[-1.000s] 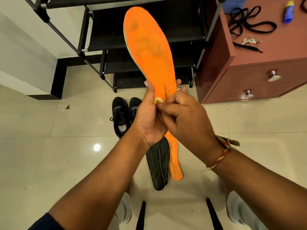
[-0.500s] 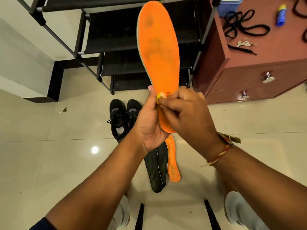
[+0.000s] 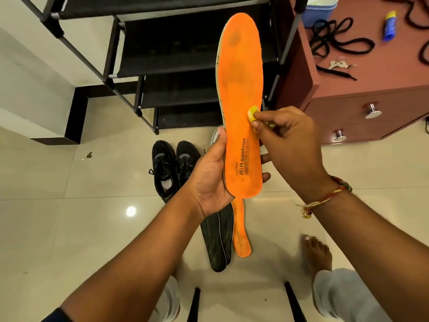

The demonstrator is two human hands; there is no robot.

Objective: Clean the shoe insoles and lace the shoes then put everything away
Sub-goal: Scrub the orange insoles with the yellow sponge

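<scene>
L hand [image 3: 212,180] grips 1 orange insole [image 3: 240,96] upright by its heel, in front of the rack [image 3: 176,49]. R hand [image 3: 286,140] pinches 1 yellow pad [image 3: 252,112] against it. On the floor below: 2 black shoes [image 3: 173,166], 2 dark insoles [image 3: 219,238], 1 more orange insole [image 3: 241,233].

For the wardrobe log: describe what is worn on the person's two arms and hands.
Both hands are bare: no gloves or rings show. The right hand has a thread bracelet at its wrist, red and yellow strands with a frayed loose end hanging off and a small dark bead. The left hand has nothing at its wrist; a dark blue sleeve edge shows near the bottom of the picture.
</scene>
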